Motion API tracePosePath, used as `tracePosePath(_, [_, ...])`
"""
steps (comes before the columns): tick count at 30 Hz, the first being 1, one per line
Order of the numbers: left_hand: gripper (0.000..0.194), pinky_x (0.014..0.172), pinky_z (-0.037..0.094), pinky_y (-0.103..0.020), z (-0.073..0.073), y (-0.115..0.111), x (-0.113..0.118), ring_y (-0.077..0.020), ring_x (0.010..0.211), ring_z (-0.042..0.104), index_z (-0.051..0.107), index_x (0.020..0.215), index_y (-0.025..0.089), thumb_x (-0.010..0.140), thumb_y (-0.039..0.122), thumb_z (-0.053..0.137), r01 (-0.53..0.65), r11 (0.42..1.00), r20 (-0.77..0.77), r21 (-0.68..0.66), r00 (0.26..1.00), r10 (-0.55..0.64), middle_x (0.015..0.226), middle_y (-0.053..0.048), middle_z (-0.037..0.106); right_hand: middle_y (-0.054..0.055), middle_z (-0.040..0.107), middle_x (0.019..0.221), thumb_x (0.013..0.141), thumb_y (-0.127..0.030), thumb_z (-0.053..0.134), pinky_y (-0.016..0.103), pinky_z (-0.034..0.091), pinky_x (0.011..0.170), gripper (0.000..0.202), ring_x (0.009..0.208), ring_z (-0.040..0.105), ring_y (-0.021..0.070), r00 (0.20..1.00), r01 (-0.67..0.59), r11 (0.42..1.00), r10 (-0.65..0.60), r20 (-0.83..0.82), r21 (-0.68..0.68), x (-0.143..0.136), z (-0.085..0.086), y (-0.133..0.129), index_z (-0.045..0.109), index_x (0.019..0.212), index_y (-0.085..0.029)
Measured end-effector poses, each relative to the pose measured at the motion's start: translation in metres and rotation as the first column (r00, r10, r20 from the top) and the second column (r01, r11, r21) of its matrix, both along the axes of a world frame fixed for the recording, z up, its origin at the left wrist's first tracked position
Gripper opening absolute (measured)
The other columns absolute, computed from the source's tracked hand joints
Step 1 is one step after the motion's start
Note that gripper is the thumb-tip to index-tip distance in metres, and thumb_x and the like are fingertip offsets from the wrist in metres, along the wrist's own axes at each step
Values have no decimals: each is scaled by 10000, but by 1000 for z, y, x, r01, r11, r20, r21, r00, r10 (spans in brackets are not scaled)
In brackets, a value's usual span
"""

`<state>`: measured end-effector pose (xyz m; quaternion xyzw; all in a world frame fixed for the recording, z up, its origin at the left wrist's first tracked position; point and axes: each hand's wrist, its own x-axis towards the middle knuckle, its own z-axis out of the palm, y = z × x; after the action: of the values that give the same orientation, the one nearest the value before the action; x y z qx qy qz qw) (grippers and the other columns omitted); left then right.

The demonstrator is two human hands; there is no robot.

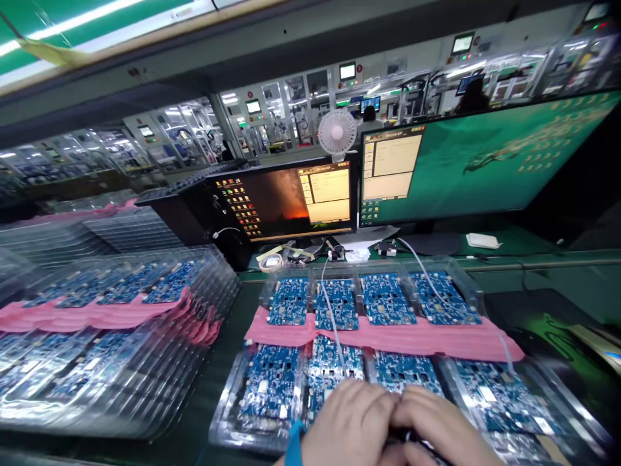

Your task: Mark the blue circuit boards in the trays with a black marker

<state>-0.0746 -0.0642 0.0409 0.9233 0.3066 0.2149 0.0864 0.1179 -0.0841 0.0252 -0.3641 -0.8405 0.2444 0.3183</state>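
Note:
My left hand (347, 421), with a blue wristband (294, 445) at its wrist, is closed over the front of a clear plastic tray (224, 414). My right hand (436, 421) presses against it, fingers curled. Whatever they hold is hidden; only something dark shows between them. Blue circuit boards (336, 303) fill the tray in two rows, and a pink strip (388, 338) lies across the middle. A thin white cable (330, 301) runs over the boards down to my left hand. Another white cable (424, 268) crosses the boards on the right.
At left stands a tall stack of clear trays (160, 388) with blue boards and pink strips. Two monitors (291, 200) (485, 162) and a small white fan (337, 133) are behind. Small adapters (387, 248) lie beneath the screens; a dark mouse pad (557, 323) is at right.

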Motion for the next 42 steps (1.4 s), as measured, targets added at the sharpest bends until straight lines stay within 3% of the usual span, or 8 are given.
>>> tracePosePath(5, [313,535,398,-282,-33,-10,0,-170,519,557,497,718,183,882,369,307,-29,1000,-197,-12,980,26,583,-26,595,26,593,776,870,-323,351,220,428,636,247,712,563,160,965,-257,941,264,2,-222,-6,7,11,571,880,-213])
tracePosePath(9, [203,419,296,-273,-34,-6,4,-163,438,537,487,672,188,782,353,525,13,997,-430,-75,902,-45,509,8,579,21,614,755,799,-370,512,200,437,618,208,674,583,163,936,-262,930,310,169,-259,-6,-15,9,603,863,-195])
tracePosePath(13, [251,403,266,-260,-29,-1,11,-154,450,542,465,663,200,742,422,550,54,988,-415,-142,903,-109,517,24,580,-10,596,620,867,-412,443,200,397,468,255,521,556,153,901,-223,961,268,342,-165,-10,-38,-2,605,875,-214])
tracePosePath(16, [300,427,305,-254,-25,-1,10,-168,477,541,451,690,204,722,496,515,4,978,-346,-209,935,-78,560,16,587,8,598,650,918,-429,271,232,440,519,385,557,563,169,965,-95,995,100,243,-33,15,-37,-15,592,927,-216])
tracePosePath(18, [243,470,347,-260,-20,-1,6,-181,537,551,455,756,201,705,425,534,-59,959,-317,-277,948,-34,638,2,603,41,603,882,903,-433,253,252,471,657,395,780,574,197,971,230,972,-226,78,-49,48,-29,-24,570,983,-211])
tracePosePath(22, [145,557,393,-294,-11,-2,1,-195,631,550,460,843,189,700,210,470,-120,929,-301,-349,954,10,743,-32,604,-11,582,776,859,-363,339,194,449,588,267,730,560,169,716,692,666,-680,155,-276,113,-21,-31,559,794,-226])
tracePosePath(30, [115,623,421,-337,-10,-3,12,-217,716,560,501,853,196,765,202,428,-179,902,-371,-393,929,22,807,-44,612,-18,560,740,856,-383,379,232,407,611,248,700,524,162,745,664,695,-583,323,-276,131,-51,-28,524,746,-215])
tracePosePath(42, [142,644,442,-347,-7,-6,11,-216,734,569,536,876,195,756,183,462,-187,896,-320,-404,946,53,815,-40,618,-23,576,867,863,-395,399,223,431,673,216,805,540,165,742,666,698,-584,330,-264,135,-53,-28,551,853,-241])
